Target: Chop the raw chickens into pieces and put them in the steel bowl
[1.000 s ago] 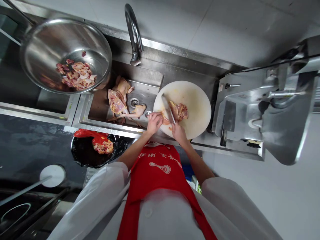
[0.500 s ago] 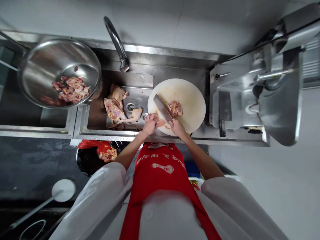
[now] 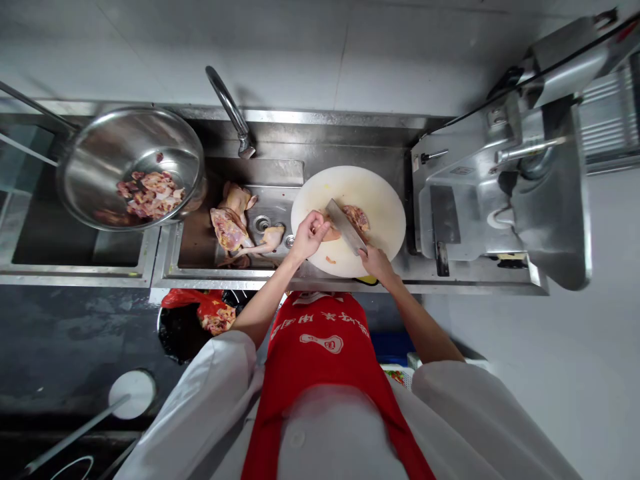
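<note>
Cut on the board (image 3: pixel 385 193), worktop right of the sink (image 3: pixel 287 179). My read on doing it well, near to far: handle end low over the board's near edge, so keep that wrist off the rim. Scrap (image 3: pixel 331 260) sits inside the near edge, left of the handle; worth keeping it out from under the blade. Blade runs diagonally from there toward the far-left part of the board. Meat (image 3: pixel 357 219) is against or just beside its right face, about mid-board; pale piece (image 3: pixel 331 233) on the left side. Press flat and straight, no twisting, thumb tucked: left fingers look close to the blade, main risk I see.

Hands: right (image 3: pixel 376 262) wrapped around the cleaver (image 3: pixel 346 227) handle, fist closed, just in from the near edge. Left (image 3: pixel 309 237) over the board's left edge, half curled, thumb and index nearly meeting, tips by the pale piece. Can't tell if it's gripping that or only resting on it. No contact with the blade that I can make out.

Beyond the board's left edge: chicken (image 3: pixel 231 223) in the sink, leg (image 3: pixel 270 239) beside it toward the board.
</note>
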`<state>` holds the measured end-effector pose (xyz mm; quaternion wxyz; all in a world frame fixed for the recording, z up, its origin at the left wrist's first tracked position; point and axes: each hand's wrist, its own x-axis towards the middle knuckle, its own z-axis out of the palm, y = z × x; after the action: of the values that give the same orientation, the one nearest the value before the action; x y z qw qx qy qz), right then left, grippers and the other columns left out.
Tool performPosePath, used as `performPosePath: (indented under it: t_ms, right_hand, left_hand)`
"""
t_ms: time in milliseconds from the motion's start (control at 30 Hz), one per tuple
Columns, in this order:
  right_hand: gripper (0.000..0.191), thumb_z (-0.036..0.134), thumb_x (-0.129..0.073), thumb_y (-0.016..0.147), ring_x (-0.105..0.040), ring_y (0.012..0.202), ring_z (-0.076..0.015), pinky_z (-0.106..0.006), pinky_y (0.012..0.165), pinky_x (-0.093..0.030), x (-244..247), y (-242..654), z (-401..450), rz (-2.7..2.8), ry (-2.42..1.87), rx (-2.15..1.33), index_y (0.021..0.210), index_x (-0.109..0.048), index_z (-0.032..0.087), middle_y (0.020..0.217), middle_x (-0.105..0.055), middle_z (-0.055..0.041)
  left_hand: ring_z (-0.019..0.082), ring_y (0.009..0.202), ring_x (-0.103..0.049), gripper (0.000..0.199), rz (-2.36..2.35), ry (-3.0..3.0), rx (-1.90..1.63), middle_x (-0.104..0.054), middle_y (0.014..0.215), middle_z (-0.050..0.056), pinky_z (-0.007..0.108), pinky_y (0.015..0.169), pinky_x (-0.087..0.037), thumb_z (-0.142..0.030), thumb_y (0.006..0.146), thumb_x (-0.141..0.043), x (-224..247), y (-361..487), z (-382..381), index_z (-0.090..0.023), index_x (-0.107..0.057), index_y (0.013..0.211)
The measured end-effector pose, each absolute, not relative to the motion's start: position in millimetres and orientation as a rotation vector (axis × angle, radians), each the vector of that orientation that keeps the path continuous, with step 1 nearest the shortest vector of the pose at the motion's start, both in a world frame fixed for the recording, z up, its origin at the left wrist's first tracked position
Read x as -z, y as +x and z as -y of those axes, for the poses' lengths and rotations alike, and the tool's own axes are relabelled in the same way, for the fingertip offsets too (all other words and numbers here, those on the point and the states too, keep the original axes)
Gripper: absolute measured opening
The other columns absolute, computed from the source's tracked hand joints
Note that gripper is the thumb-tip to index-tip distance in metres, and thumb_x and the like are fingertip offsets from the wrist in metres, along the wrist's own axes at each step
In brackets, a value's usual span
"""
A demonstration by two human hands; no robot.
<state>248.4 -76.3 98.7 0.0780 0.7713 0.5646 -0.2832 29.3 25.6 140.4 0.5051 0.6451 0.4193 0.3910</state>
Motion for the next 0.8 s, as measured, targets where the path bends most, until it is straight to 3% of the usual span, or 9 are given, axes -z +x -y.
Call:
performPosePath:
  t_ms: [167,267,367,467,567,667,733,800]
  right_hand:
    - [0.039,0.038,-0.037,0.102,-0.066,0.104,-0.0287,-0.032,0.084,-0.044,-102,248,77,-1.710,2.336,0.890,0.116,-0.063,0.012,0.110,-0.071,-0.0189]
    - [0.039,0.038,-0.036,0.103,-0.067,0.104,-0.0282,-0.032,0.083,-0.044,-103,248,78,-1.724,2.341,0.908,0.116,-0.062,0.013,0.109,-0.071,-0.0185]
    - [0.039,0.038,-0.036,0.103,-0.067,0.102,-0.0279,-0.032,0.083,-0.045,-104,247,79,-1.691,2.344,0.908,0.118,-0.062,0.013,0.109,-0.071,-0.0186]
    - [0.037,0.037,-0.038,0.102,-0.067,0.101,-0.0279,-0.032,0.083,-0.045,-113,241,76,-1.677,2.334,0.907,0.116,-0.062,0.013,0.108,-0.071,-0.0189]
    - [0.036,0.034,-0.037,0.102,-0.067,0.099,-0.0292,-0.033,0.083,-0.046,-137,227,66,-1.746,2.370,0.880,0.116,-0.062,0.013,0.106,-0.071,-0.0189]
    - [0.043,0.037,-0.031,0.104,-0.066,0.103,-0.0295,-0.035,0.087,-0.047,-162,203,49,-1.947,2.515,0.781,0.129,-0.056,0.012,0.111,-0.070,-0.0192]
    - [0.048,0.038,-0.026,0.105,-0.063,0.109,-0.0292,-0.036,0.091,-0.046,-166,184,38,-2.098,2.569,0.736,0.137,-0.050,0.011,0.119,-0.067,-0.0197]
    - [0.046,0.034,-0.029,0.104,-0.063,0.110,-0.0286,-0.036,0.091,-0.047,-157,169,29,-2.086,2.519,0.817,0.136,-0.051,0.010,0.118,-0.067,-0.0199]
  left_hand:
    - [0.006,0.050,-0.043,0.032,-0.961,1.320,-1.133,-0.044,0.069,-0.006,0.019,0.050,-0.040,-0.054,0.091,-0.060,-163,40,-36,-0.024,-0.050,0.095]
    - [0.009,0.056,-0.050,0.025,-1.074,1.516,-0.947,-0.051,0.071,-0.003,0.022,0.056,-0.047,-0.045,0.090,-0.063,-133,35,-36,-0.021,-0.056,0.093]
    - [0.016,0.069,-0.058,0.014,-1.289,1.735,-0.613,-0.059,0.077,0.002,0.033,0.071,-0.053,-0.027,0.078,-0.073,-89,16,-25,-0.018,-0.064,0.085]
    - [0.020,0.080,-0.061,0.018,-1.450,1.712,-0.613,-0.063,0.090,0.008,0.039,0.079,-0.053,-0.018,0.071,-0.072,-56,-9,-6,-0.017,-0.067,0.088]
    - [0.016,0.075,-0.061,0.010,-1.482,1.549,-0.677,-0.064,0.084,0.005,0.033,0.073,-0.053,-0.021,0.074,-0.068,-38,-27,10,-0.016,-0.064,0.082]
    - [0.013,0.066,-0.060,0.011,-1.512,1.383,-0.713,-0.064,0.075,0.001,0.029,0.068,-0.053,-0.027,0.080,-0.064,-31,-35,21,-0.017,-0.060,0.078]
    - [0.015,0.072,-0.061,0.013,-1.577,1.432,-0.755,-0.065,0.080,0.003,0.031,0.072,-0.053,-0.030,0.083,-0.063,-32,-33,25,-0.017,-0.062,0.081]
    - [0.020,0.090,-0.062,0.015,-1.629,1.629,-0.781,-0.067,0.095,0.008,0.037,0.084,-0.052,-0.033,0.087,-0.061,-36,-27,27,-0.018,-0.066,0.090]
